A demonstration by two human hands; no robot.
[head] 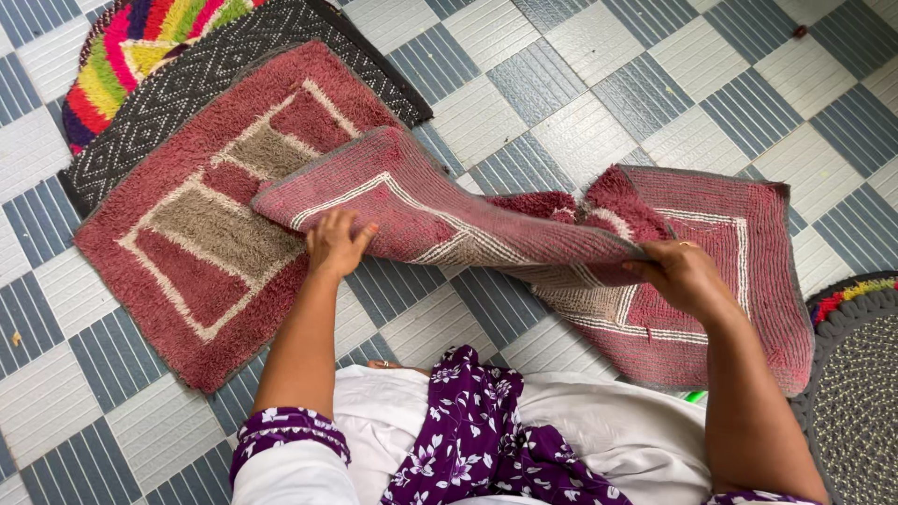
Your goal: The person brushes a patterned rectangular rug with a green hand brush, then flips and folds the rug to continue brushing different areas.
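At frame centre, a left hand [337, 243] and right hand [681, 277], fingers closed on its edges, lift a maroon bath mat [524, 234] underside-up, apparently mid-fold, above the matching shaggy mat [201, 234] at left.

— Where does the folded maroon shaggy rug [524, 238] sit?
— On the checked grey and white tiled floor [580, 103], centre to right, its left end lapping over the flat maroon rug with tan rectangles [201, 243].
— And behind that?
— A black patterned mat [187, 84], then a striped multicoloured mat [131, 47], far left. A round braided grey mat [856, 393] lies near right.
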